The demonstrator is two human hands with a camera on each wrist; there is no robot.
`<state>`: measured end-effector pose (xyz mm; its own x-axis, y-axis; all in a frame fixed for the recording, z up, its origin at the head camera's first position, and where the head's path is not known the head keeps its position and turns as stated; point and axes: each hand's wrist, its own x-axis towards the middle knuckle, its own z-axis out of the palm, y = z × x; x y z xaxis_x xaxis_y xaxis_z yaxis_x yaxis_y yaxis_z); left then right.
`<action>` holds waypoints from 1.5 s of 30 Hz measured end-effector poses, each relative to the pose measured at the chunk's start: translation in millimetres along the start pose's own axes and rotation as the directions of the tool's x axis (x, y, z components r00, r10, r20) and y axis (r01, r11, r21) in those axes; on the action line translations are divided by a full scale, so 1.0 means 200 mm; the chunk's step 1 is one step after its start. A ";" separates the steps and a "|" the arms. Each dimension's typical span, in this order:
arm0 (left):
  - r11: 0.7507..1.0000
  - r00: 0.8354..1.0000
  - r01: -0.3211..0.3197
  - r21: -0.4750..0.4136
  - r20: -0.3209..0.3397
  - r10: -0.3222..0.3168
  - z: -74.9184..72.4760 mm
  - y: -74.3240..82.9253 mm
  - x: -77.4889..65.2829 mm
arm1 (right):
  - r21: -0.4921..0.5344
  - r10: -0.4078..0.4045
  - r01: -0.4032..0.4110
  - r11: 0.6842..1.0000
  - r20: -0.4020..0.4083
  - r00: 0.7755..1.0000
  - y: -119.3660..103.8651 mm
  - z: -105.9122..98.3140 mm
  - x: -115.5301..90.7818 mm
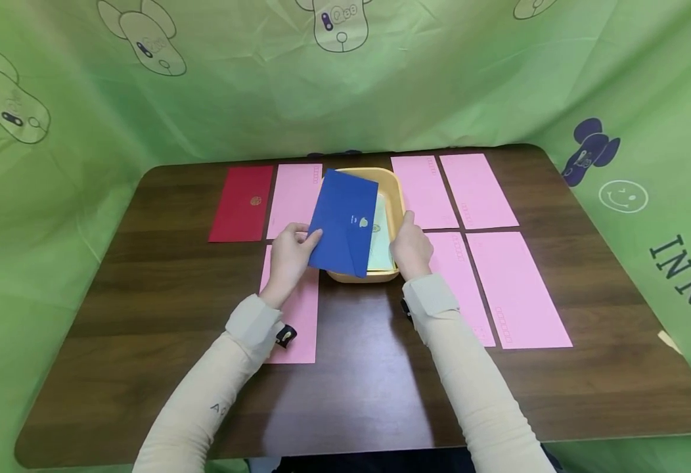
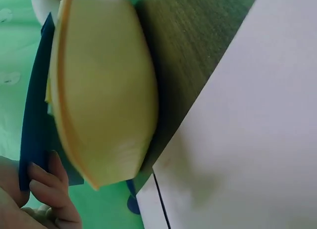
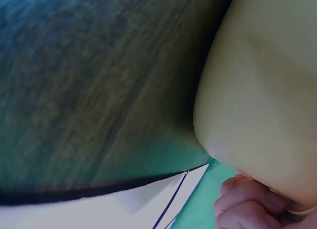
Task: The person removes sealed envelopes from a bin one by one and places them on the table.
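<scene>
I am in a small cloth-screened work booth: green cloth [image 1: 251, 105] hangs, creased, behind my desk [image 1: 144, 315] and along both its sides. Its prints are playful, with outlined cartoon animals [image 1: 155, 46], a round smiley face [image 1: 623, 196] and big dark capital letters [image 1: 676, 266]. The desk has a dark wood-grain top with rounded corners, and the pink envelopes [image 1: 519, 289] laid out on it in rows make it look like a stationery workspace. What kind of building lies beyond the cloth, I cannot tell.
</scene>
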<state>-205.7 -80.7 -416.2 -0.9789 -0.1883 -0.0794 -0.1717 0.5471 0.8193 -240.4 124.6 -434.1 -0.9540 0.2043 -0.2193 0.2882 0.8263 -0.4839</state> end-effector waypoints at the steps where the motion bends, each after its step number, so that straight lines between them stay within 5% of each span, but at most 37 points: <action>1: 1.000 1.000 -0.001 -0.010 -0.001 0.001 -0.01 0.00 -0.01 | 0.001 0.001 -0.001 1.000 -0.002 1.000 0.00 0.00 0.00; 12: 0.999 0.999 -0.022 -0.025 -0.045 0.021 -0.21 -0.13 -0.08 | 0.014 0.012 -0.012 1.000 0.003 1.000 0.02 0.00 0.01; 27: 0.989 0.986 0.126 0.075 -0.115 -0.117 -0.57 -0.45 -0.24 | -0.001 0.014 -0.014 1.000 0.030 0.999 0.01 0.01 0.02; 38: 0.948 0.956 0.255 0.191 -0.197 -0.218 -0.73 -0.66 -0.40 | -0.007 0.000 0.001 1.000 0.025 1.000 0.01 0.00 0.02; 45: 0.916 0.958 0.284 0.285 -0.131 -0.256 -0.77 -0.71 -0.43 | -0.010 -0.003 0.003 1.000 0.028 1.000 0.00 0.00 0.02</action>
<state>-80.5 -268.6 -438.5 -0.8790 -0.4271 -0.2118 -0.4667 0.6799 0.5657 -243.6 126.1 -435.3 -0.9522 0.1875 -0.2412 0.2845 0.8319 -0.4764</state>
